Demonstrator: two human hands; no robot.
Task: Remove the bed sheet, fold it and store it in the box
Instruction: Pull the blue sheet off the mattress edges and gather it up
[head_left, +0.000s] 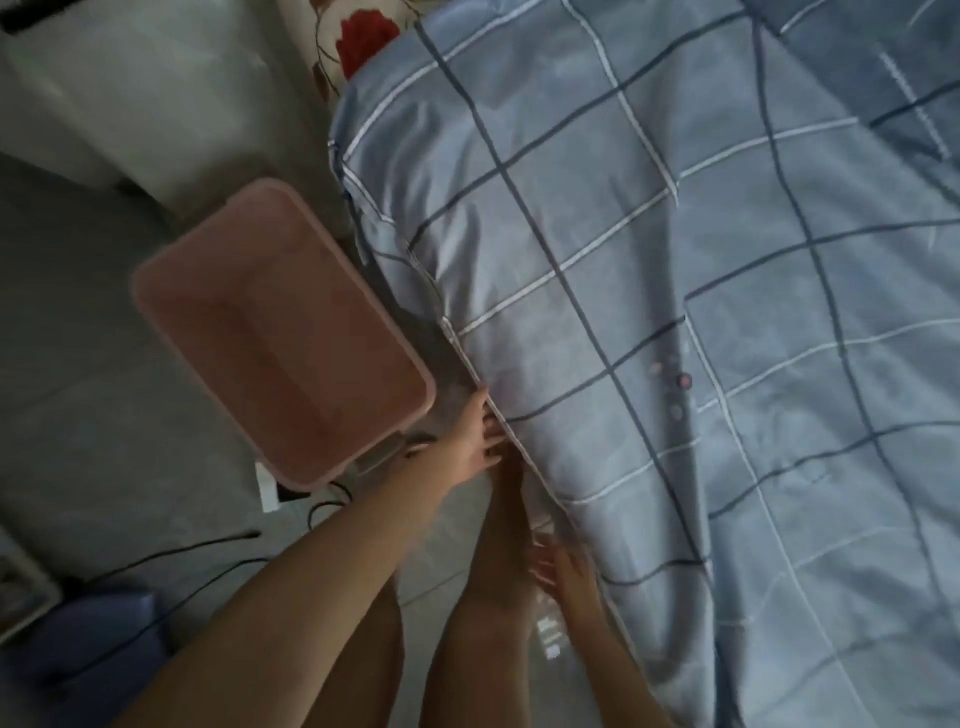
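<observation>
2 hands work the sheet's near hem, lower centre of frame. Head view: left hand (475, 441) lies with fingers straight against the edge of the bed sheet (675, 312), likely seeking a hold to peel it off. Right hand (563, 569) is just below, fingers spread, gripping nothing. Sheet covers the bed, right half of frame. Pink box (166, 301) sits open at centre left, close beside the bed, handy for storing.

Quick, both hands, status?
Left hand: open, fingers touching the hem of the blue checked bed sheet.
Right hand: open, fingers spread beside that hem; blurred.
</observation>
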